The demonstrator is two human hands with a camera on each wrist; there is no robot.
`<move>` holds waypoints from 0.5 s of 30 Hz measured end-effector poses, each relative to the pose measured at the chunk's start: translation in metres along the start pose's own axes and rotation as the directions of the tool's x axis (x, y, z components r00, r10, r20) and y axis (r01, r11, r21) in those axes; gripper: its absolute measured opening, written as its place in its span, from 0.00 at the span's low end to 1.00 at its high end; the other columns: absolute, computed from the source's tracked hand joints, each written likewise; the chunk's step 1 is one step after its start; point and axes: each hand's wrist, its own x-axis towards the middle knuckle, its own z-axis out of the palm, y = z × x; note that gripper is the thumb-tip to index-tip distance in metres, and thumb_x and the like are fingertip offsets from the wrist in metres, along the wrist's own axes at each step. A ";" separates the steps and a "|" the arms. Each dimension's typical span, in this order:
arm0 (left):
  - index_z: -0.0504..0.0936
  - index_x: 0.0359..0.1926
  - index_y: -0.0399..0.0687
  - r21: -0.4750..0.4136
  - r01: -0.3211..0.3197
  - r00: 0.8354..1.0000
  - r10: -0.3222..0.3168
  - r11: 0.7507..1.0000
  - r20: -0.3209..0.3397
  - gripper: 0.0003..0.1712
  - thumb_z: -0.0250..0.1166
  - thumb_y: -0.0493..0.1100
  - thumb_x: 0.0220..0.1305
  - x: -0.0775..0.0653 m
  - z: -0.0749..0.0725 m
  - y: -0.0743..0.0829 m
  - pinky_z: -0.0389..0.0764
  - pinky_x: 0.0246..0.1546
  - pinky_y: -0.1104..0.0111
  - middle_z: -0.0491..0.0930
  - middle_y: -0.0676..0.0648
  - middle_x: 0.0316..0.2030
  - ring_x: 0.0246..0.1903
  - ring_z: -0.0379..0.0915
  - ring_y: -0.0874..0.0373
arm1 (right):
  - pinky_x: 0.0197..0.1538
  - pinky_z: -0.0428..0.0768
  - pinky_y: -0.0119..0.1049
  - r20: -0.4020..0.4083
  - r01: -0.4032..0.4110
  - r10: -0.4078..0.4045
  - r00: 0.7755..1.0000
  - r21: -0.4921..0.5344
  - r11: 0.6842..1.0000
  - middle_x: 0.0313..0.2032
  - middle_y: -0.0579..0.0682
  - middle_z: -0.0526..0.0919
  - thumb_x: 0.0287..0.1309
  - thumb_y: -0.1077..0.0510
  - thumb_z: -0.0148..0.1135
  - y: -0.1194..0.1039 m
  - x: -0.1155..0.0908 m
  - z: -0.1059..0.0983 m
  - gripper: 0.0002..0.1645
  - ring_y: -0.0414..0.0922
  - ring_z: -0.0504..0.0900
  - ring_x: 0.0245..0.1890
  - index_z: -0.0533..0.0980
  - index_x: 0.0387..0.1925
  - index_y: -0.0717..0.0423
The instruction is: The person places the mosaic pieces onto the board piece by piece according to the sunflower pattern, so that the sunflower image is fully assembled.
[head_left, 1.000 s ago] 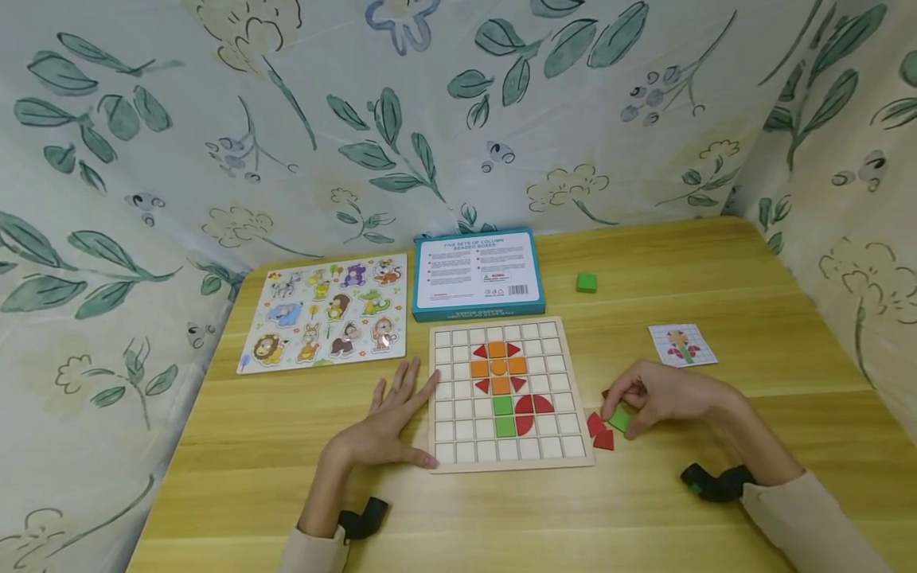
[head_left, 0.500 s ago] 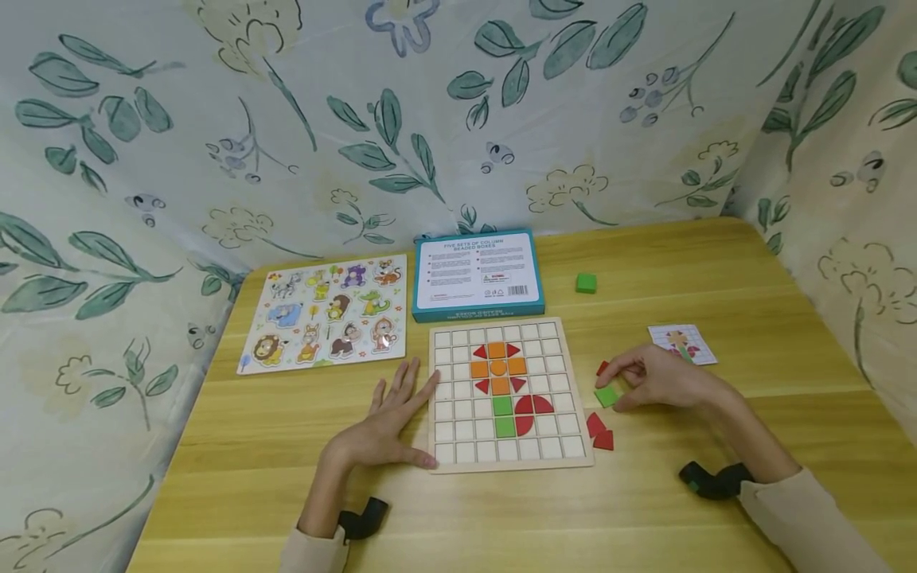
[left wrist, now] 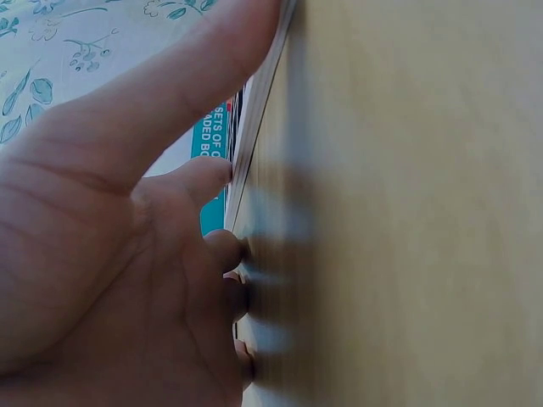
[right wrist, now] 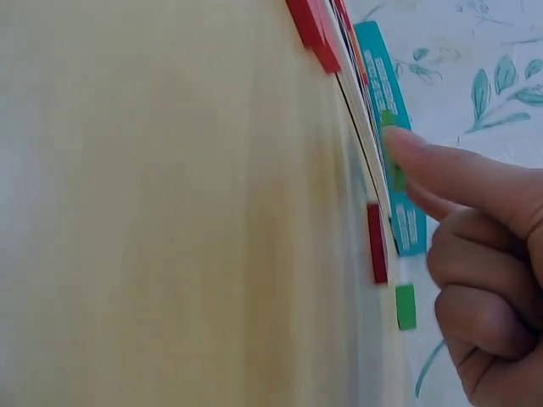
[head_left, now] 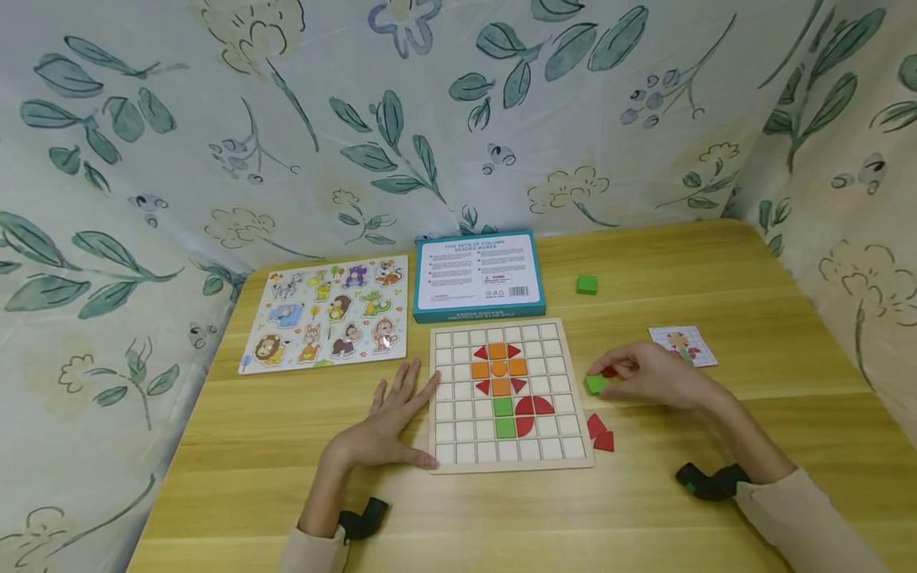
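My right hand (head_left: 662, 378) pinches a green square tile (head_left: 595, 384) between thumb and forefinger, just off the board's right edge. In the right wrist view the other fingers curl into the palm, and part of the tile (right wrist: 399, 180) shows past the thumb. With fingers spread, my left hand (head_left: 380, 426) touches the left edge of a wooden grid board (head_left: 458, 410) with thumb and forefinger tips. On the board lies a flower of orange squares (head_left: 497, 350), an orange disc (head_left: 498, 368), red triangles (head_left: 513, 350), red quarter-circle pieces (head_left: 543, 405) and two green squares (head_left: 505, 427).
Red quarter-circle pieces (head_left: 605, 442) lie right of the board, and a red piece (head_left: 609, 372) beside the right fingers. A pattern card (head_left: 683, 345) lies further right. Behind stand a teal box (head_left: 478, 274) and a green block (head_left: 587, 284). An animal puzzle (head_left: 325, 314) is at left.
My right hand has moved up and left with the green tile, from beside the red pieces to near the board's right edge. The left hand has stayed in place.
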 end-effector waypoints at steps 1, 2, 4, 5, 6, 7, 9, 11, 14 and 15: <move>0.39 0.84 0.53 0.002 0.001 1.000 -0.001 1.000 0.003 0.72 0.79 0.59 0.53 0.000 0.000 0.000 0.19 0.76 0.35 0.17 0.37 0.81 0.80 0.08 0.39 | 0.25 0.61 0.29 -0.001 0.003 -0.003 1.000 0.023 1.000 0.27 0.44 0.75 0.59 0.53 0.75 -0.004 0.000 0.003 0.18 0.35 0.62 0.24 0.86 0.49 0.54; 0.38 0.84 0.53 0.004 0.003 1.000 -0.003 1.000 0.005 0.72 0.79 0.59 0.53 -0.001 0.000 0.000 0.19 0.77 0.35 0.17 0.38 0.81 0.80 0.08 0.39 | 0.24 0.59 0.29 -0.005 0.002 -0.001 1.000 0.043 0.999 0.23 0.44 0.70 0.59 0.52 0.76 -0.009 0.001 0.006 0.18 0.36 0.61 0.22 0.86 0.49 0.54; 0.39 0.84 0.53 0.001 0.000 1.000 0.000 1.000 0.003 0.72 0.79 0.59 0.53 -0.001 0.000 -0.001 0.19 0.76 0.35 0.17 0.37 0.81 0.80 0.08 0.38 | 0.24 0.59 0.29 -0.008 0.013 -0.013 1.000 0.070 0.997 0.21 0.43 0.66 0.58 0.52 0.77 -0.020 0.001 0.016 0.19 0.36 0.60 0.21 0.87 0.49 0.55; 0.38 0.84 0.53 0.002 0.000 1.000 0.000 1.000 0.004 0.72 0.79 0.59 0.53 -0.001 0.000 -0.001 0.19 0.76 0.35 0.17 0.38 0.81 0.80 0.08 0.38 | 0.24 0.59 0.30 -0.005 0.017 -0.017 1.000 0.077 0.997 0.20 0.42 0.65 0.57 0.52 0.77 -0.026 0.002 0.022 0.19 0.37 0.60 0.21 0.87 0.49 0.54; 0.38 0.84 0.53 0.004 0.001 1.000 -0.001 1.000 0.004 0.72 0.79 0.59 0.53 -0.001 0.000 -0.001 0.19 0.76 0.35 0.17 0.38 0.81 0.80 0.08 0.39 | 0.24 0.59 0.30 -0.003 0.015 -0.015 1.000 0.081 0.997 0.18 0.43 0.61 0.56 0.52 0.78 -0.033 0.002 0.029 0.18 0.37 0.60 0.20 0.87 0.48 0.53; 0.38 0.84 0.53 0.007 0.002 1.000 -0.002 1.000 0.004 0.72 0.79 0.59 0.53 -0.002 0.000 -0.001 0.19 0.76 0.35 0.17 0.38 0.81 0.80 0.08 0.39 | 0.24 0.58 0.30 -0.002 0.018 -0.018 1.000 0.083 0.996 0.17 0.43 0.59 0.55 0.52 0.79 -0.040 0.003 0.037 0.18 0.38 0.60 0.20 0.88 0.47 0.52; 0.38 0.84 0.54 0.009 0.003 1.000 -0.003 1.000 0.001 0.72 0.79 0.59 0.54 -0.002 0.001 -0.002 0.19 0.76 0.35 0.17 0.39 0.81 0.80 0.08 0.39 | 0.25 0.57 0.30 0.010 0.024 -0.025 1.000 0.089 0.996 0.17 0.42 0.59 0.53 0.52 0.80 -0.053 0.005 0.054 0.17 0.38 0.60 0.20 0.88 0.45 0.51; 0.37 0.84 0.55 0.016 0.007 1.000 -0.007 1.000 0.004 0.72 0.79 0.60 0.54 -0.002 0.000 -0.002 0.19 0.77 0.36 0.16 0.39 0.81 0.80 0.08 0.40 | 0.25 0.57 0.30 0.028 0.040 -0.043 0.999 0.097 0.994 0.16 0.42 0.59 0.52 0.54 0.80 -0.064 0.007 0.071 0.15 0.37 0.59 0.20 0.89 0.42 0.50; 0.38 0.84 0.54 0.011 0.002 1.000 -0.002 1.000 0.000 0.72 0.79 0.60 0.53 -0.001 0.000 -0.002 0.19 0.77 0.35 0.17 0.38 0.81 0.80 0.08 0.39 | 0.25 0.59 0.27 0.058 0.074 -0.080 0.995 0.096 0.993 0.15 0.41 0.59 0.50 0.57 0.81 -0.075 0.009 0.093 0.13 0.36 0.58 0.18 0.89 0.40 0.51; 0.38 0.84 0.54 0.010 0.001 1.000 -0.001 1.000 0.002 0.72 0.79 0.60 0.53 -0.001 0.000 -0.002 0.19 0.77 0.35 0.17 0.38 0.81 0.80 0.09 0.39 | 0.25 0.59 0.26 0.063 0.088 -0.093 0.994 0.082 0.993 0.15 0.41 0.59 0.50 0.58 0.81 -0.077 0.009 0.099 0.13 0.35 0.58 0.18 0.88 0.39 0.51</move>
